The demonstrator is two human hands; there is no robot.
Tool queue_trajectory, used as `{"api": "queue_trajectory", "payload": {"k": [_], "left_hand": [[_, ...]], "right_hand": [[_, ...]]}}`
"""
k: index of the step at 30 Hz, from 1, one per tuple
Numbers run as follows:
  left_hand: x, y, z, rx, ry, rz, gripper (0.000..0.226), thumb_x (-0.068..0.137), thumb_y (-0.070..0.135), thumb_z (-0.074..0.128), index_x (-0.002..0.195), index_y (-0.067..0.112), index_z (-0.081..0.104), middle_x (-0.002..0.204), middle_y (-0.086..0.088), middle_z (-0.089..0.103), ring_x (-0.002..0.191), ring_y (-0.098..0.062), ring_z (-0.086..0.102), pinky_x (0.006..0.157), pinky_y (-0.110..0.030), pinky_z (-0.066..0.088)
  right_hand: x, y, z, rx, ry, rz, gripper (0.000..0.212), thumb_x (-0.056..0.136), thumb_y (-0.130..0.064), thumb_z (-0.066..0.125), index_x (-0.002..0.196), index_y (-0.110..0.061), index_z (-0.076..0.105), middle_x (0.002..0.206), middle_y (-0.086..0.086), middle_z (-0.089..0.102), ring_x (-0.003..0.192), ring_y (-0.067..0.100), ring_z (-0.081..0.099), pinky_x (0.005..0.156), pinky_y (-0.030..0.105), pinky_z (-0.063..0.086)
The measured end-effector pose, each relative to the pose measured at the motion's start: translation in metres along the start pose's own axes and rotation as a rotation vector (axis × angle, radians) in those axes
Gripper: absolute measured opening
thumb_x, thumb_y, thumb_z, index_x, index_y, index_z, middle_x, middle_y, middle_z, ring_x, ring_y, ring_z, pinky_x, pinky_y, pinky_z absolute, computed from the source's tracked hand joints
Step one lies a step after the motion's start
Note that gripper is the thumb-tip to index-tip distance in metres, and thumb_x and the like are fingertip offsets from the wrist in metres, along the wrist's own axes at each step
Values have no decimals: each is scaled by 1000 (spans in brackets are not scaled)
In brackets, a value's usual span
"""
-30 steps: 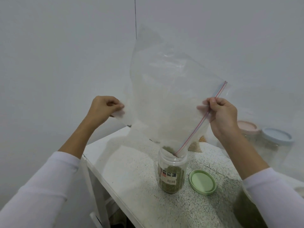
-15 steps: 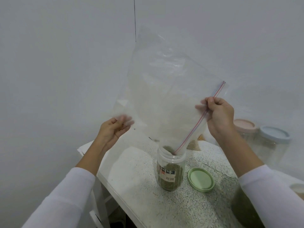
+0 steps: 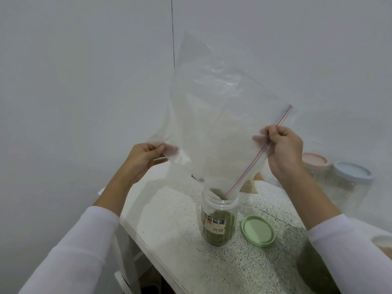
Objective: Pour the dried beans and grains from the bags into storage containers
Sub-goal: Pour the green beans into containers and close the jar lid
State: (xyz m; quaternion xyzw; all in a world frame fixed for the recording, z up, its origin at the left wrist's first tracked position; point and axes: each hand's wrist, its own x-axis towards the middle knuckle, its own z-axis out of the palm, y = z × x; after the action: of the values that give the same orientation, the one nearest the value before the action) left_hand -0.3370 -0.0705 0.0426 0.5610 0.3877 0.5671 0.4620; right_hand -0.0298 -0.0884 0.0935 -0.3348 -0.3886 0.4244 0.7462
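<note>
A large clear zip bag (image 3: 214, 115) hangs tipped over an open clear jar (image 3: 219, 219) that stands on the speckled table (image 3: 169, 225). The bag's lowest corner dips into the jar's mouth. Green beans fill the jar's lower part, behind a label. My left hand (image 3: 144, 160) pinches the bag's left corner. My right hand (image 3: 282, 147) grips the bag at its red and blue zip strip. The bag looks nearly empty, with a few beans at its low corner.
A green lid (image 3: 258, 231) lies flat to the right of the jar. A pink-lidded jar (image 3: 314, 164) and a blue-lidded jar (image 3: 350, 179) stand at the back right. Small bags of grain (image 3: 250, 184) sit behind the jar. The table's left edge runs diagonally.
My left hand let go of the bag's left corner, dropped with fingers loose, then rose and pinched that corner again. My right hand kept its hold at the zip.
</note>
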Motion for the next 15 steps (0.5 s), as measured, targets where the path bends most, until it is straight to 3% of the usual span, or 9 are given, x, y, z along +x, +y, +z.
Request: {"api": "queue_trajectory", "payload": {"k": [4, 9, 12, 15], "left_hand": [[1, -9, 15, -216, 143, -14, 32, 77, 22, 62, 99, -1, 64, 94, -6, 74, 93, -23, 71, 88, -38, 55], [-4, -35, 37, -606, 116, -90, 30, 80, 17, 54, 108, 9, 58, 98, -6, 73, 89, -21, 72, 75, -30, 59], [-10, -49, 53, -499, 52, -177, 18, 89, 0, 50, 104, 4, 60, 90, -6, 74, 80, -17, 72, 73, -25, 58], [-14, -52, 64, -295, 70, -198, 12, 92, 3, 54, 89, 3, 66, 75, -4, 72, 73, -16, 66, 71, -24, 58]], "right_hand": [[-1, 0, 0, 9, 3, 6, 25, 97, 0, 43, 77, -8, 55, 75, 6, 58, 50, 12, 65, 69, 26, 52], [-2, 1, -1, 28, 7, 12, 24, 97, 1, 43, 77, -7, 55, 74, 6, 57, 50, 12, 65, 68, 25, 53], [-2, 2, -1, 32, 9, 13, 24, 97, 0, 43, 77, -7, 54, 74, 7, 57, 50, 12, 65, 66, 24, 53], [-3, 0, 0, 26, 20, -8, 23, 97, 0, 44, 78, -6, 55, 73, 5, 59, 51, 12, 65, 65, 23, 53]]}}
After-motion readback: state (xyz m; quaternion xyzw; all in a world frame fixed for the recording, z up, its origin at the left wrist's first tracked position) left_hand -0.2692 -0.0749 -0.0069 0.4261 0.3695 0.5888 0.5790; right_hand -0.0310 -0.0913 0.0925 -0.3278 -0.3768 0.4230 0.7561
